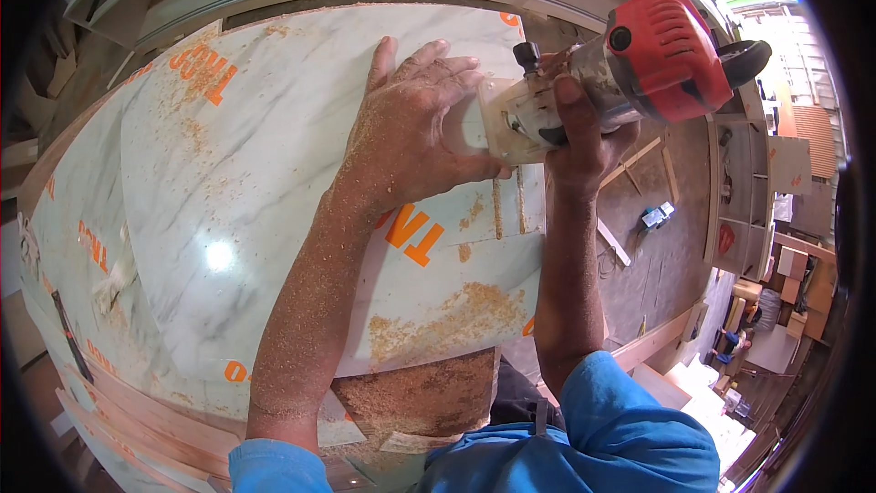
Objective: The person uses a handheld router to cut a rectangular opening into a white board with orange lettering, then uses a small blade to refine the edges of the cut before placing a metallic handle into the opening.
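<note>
A red and silver trim router [664, 55] stands at the right edge of a white marble-patterned panel [246, 210], with its motor end tilted to the upper right. My right hand [584, 132] is wrapped around its metal body. The pale base plate [497, 119] rests at the panel's edge. My left hand [415, 119] lies on the panel with fingers and thumb spread, their tips close to the base plate; whether they press on it I cannot tell. Two narrow parallel grooves [498, 210] run from the base toward me. The router's bit is hidden.
Sawdust [447, 319] lies scattered over the panel. A dark, narrow hand tool [71, 336] is at the left. Wooden strips [613, 242] and a small blue-and-white object [657, 215] are on the floor to the right. Open cabinet frames [739, 192] stand beyond.
</note>
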{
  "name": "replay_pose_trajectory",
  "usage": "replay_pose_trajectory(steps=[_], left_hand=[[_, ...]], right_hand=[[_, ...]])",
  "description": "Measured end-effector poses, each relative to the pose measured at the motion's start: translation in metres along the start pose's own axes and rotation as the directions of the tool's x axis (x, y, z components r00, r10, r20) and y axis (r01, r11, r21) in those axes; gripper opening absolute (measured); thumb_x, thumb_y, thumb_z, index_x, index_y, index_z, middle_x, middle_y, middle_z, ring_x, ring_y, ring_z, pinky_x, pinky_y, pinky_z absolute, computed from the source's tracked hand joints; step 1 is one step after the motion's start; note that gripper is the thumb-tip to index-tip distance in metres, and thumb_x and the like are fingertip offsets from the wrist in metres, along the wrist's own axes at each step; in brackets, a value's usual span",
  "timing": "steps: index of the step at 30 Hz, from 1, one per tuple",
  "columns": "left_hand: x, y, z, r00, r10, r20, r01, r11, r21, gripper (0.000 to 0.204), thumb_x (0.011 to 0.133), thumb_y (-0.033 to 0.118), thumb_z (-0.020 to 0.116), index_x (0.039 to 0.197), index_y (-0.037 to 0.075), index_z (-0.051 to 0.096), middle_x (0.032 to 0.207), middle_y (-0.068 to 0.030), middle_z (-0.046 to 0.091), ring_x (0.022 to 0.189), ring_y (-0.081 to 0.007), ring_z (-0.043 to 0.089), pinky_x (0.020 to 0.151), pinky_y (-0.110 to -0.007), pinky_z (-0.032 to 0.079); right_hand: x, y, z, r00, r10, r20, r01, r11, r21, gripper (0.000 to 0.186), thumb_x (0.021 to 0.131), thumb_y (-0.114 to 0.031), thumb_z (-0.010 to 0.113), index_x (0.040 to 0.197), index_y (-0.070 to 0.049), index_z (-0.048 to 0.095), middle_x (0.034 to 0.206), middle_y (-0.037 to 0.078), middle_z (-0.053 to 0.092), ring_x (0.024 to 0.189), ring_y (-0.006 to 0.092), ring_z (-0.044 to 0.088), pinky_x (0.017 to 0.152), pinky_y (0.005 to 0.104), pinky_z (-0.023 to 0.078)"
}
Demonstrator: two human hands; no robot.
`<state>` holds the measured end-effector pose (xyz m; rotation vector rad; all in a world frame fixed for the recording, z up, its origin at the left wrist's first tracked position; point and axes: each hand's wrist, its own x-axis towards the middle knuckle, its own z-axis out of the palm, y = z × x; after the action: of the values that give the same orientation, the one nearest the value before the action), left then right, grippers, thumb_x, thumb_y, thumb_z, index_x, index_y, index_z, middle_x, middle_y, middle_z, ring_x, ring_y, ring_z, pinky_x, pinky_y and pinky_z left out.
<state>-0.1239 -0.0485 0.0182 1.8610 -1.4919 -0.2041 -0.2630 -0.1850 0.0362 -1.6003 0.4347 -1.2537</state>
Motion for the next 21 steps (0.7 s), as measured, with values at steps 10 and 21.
replay_pose_trajectory(steps=[10, 21], left_hand=[[0.0006, -0.0018, 0.0034, 1.0, 0.012, -0.013, -0.012, 1.0, 0.001, 0.094, 0.057, 0.05, 0.091, 0.133, 0.001, 0.063, 0.139, -0.0131, 0.063, 0.143, -0.0293, 0.047, 0.126, -0.057, 0.014], [0.0016, -0.0014, 0.0026, 1.0, -0.013, 0.003, 0.013, 0.999, -0.032, 0.09, 0.056, 0.043, 0.093, 0.131, 0.003, 0.064, 0.138, -0.0138, 0.063, 0.142, -0.0309, 0.048, 0.125, -0.059, 0.016]], right_hand=[[0.0017, -0.0013, 0.0046, 1.0, -0.009, 0.028, 0.008, 1.0, 0.028, 0.037, 0.077, -0.008, 0.085, 0.106, 0.006, 0.067, 0.093, 0.01, 0.072, 0.081, 0.0178, 0.069, 0.077, 0.0312, 0.056], [0.0025, -0.0003, 0.0059, 0.998, -0.042, 0.052, 0.043, 0.999, -0.007, 0.034, 0.077, -0.01, 0.086, 0.102, 0.005, 0.069, 0.093, 0.01, 0.073, 0.082, 0.0173, 0.07, 0.078, 0.0306, 0.056]])
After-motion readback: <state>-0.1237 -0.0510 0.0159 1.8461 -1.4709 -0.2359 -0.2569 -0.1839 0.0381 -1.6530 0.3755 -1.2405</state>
